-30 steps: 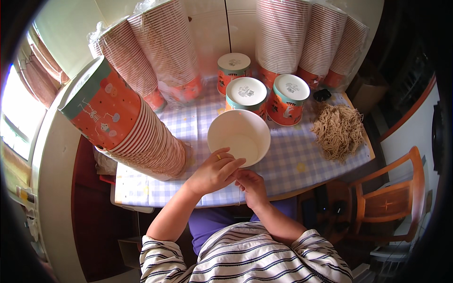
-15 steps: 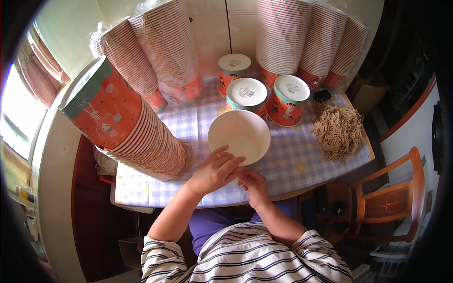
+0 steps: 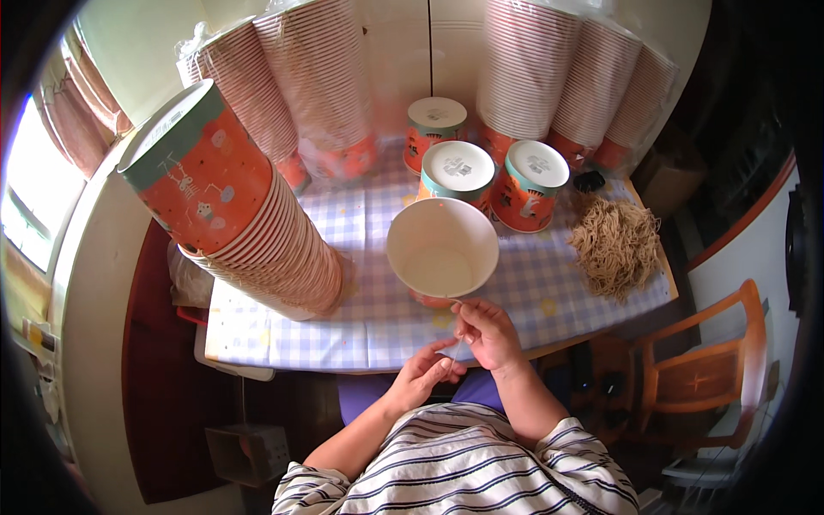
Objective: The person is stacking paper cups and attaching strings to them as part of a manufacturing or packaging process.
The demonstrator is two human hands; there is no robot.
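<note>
An open paper bucket (image 3: 443,247) with a white inside stands upright at the table's near middle. Just in front of its near rim my right hand (image 3: 489,335) pinches a thin pale cord (image 3: 458,347). Lower and to the left, over the table's front edge, my left hand (image 3: 422,374) has its thumb and fingers closed on the cord's lower part. The cord's ends are too fine to make out. A heap of loose beige cords (image 3: 616,249) lies at the table's right.
A tall leaning stack of orange and green buckets (image 3: 249,215) stands at left. Upturned buckets (image 3: 530,184) sit behind the open one. Plastic-wrapped bucket stacks (image 3: 528,69) line the wall. A checked cloth (image 3: 378,330) covers the table; a wooden chair (image 3: 699,373) is at right.
My left hand has left the bucket's rim and moved down toward me. My right hand has risen slightly to the right, and the cord now shows between the hands.
</note>
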